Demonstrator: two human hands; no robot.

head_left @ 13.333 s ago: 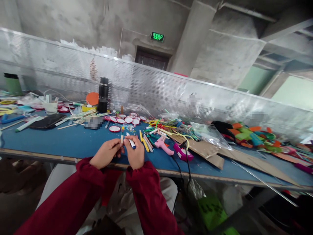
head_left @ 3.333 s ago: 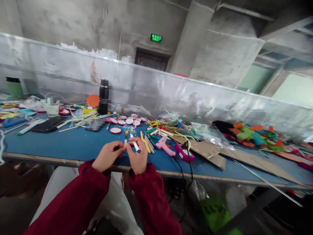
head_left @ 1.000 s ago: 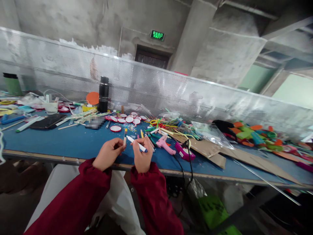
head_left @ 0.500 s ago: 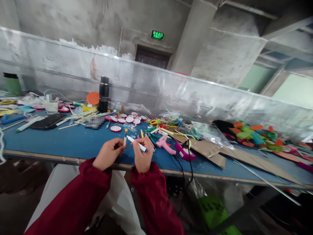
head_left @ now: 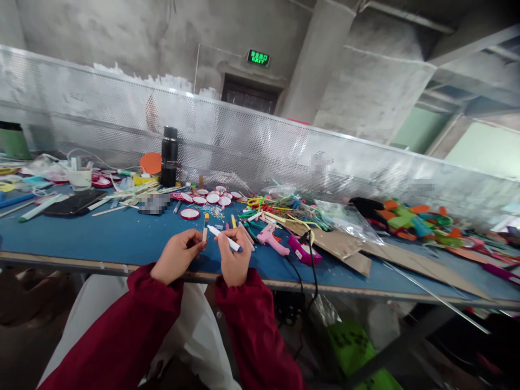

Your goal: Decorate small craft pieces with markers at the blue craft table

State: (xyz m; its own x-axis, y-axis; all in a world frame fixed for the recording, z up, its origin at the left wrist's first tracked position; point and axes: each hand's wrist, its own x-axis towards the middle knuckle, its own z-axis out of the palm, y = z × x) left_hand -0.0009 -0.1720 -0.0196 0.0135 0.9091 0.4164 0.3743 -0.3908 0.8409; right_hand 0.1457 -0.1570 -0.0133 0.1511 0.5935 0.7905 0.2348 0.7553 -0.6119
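My left hand (head_left: 181, 254) pinches the lower end of a small flat wooden stick (head_left: 205, 234), held upright with a yellow-orange patch at its top. In my right hand (head_left: 234, 257) is a white marker pen (head_left: 225, 238) with a blue end. Its tip points left at the stick; whether it touches cannot be told. Just beyond my hands lie a yellow pen (head_left: 233, 221) and a round white disc with a red rim (head_left: 189, 214). A pink hot glue gun (head_left: 273, 240) rests to the right of my right hand.
Red-rimmed discs (head_left: 212, 197) and bundled coloured stems (head_left: 292, 208) fill the table's middle. A black bottle (head_left: 169, 157) stands at the back, a phone (head_left: 79, 202) at left. Right are a purple box-shaped item (head_left: 304, 250), cables, cardboard (head_left: 341, 238) and coloured pieces (head_left: 410, 219).
The whole view has shifted slightly, so everything sits a little further left. Both hands keep their grip on the stick and the marker pen, in nearly the same pose.
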